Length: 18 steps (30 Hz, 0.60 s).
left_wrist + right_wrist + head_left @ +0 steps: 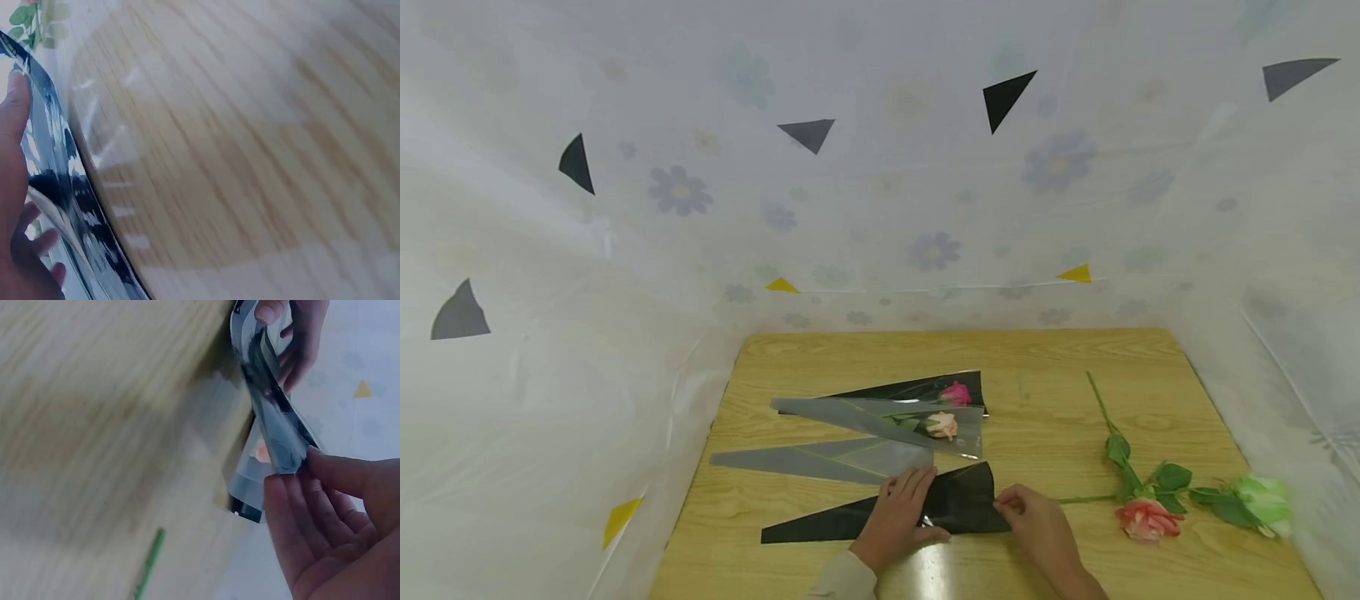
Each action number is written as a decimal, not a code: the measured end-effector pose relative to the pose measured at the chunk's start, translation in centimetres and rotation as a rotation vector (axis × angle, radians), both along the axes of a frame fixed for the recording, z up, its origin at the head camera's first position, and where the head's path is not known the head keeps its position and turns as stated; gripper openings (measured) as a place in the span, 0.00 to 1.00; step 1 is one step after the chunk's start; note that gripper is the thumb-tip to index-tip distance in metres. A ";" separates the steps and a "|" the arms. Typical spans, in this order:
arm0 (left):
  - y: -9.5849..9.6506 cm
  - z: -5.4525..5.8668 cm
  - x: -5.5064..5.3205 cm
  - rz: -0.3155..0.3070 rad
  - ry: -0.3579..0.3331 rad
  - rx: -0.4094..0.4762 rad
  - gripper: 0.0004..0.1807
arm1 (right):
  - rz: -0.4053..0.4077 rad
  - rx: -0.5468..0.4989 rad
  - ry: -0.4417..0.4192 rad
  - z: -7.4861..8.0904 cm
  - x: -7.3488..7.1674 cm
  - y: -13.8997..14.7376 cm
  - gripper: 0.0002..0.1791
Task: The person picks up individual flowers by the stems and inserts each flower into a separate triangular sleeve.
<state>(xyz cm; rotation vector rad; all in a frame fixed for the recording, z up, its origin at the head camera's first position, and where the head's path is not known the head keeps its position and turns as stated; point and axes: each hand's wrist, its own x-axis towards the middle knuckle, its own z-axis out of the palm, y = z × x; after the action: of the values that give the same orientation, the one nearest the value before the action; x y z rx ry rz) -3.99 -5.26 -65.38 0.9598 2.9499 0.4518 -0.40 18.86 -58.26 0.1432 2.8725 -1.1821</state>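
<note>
A black tapered flower sleeve (958, 500) lies at the front of the table, its wide mouth to the right and bulging. My left hand (898, 512) rests across its middle, fingers extended and thumb spread along the near edge. At the mouth, my right hand (1037, 529) pinches the sleeve's rim between thumb and fingers; the right wrist view shows this hand (337, 512) on the lifted film. Just right of that hand lies a green stem (1086, 499). Beyond it are a pink rose (1150, 521) and a pale green rose (1262, 502).
Behind the black sleeve lies a grey sleeve (820, 460). Farther back, another grey sleeve (842, 414) holds a peach rose (942, 426), overlapping a black sleeve (910, 390) with a magenta rose (956, 393). White floral sheeting (880, 208) encloses the wooden table (1037, 358).
</note>
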 end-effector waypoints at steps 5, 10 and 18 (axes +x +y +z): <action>-0.4 -0.1 -0.2 0.062 -0.019 -0.019 0.56 | 0.027 0.175 0.216 1.1 0.6 0.6 0.10; -0.7 0.2 -0.3 0.040 0.011 -0.043 0.60 | 0.046 0.088 0.191 1.9 0.5 0.8 0.09; 1.3 0.9 -0.1 -0.033 0.065 -0.003 0.62 | 0.021 0.043 0.113 2.8 0.1 0.6 0.06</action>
<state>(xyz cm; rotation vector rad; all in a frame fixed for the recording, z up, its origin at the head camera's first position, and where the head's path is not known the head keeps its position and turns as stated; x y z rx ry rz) -4.06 -4.00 -64.44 1.0413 2.9863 0.4232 -0.28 19.48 -55.46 0.0490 2.9905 -1.1616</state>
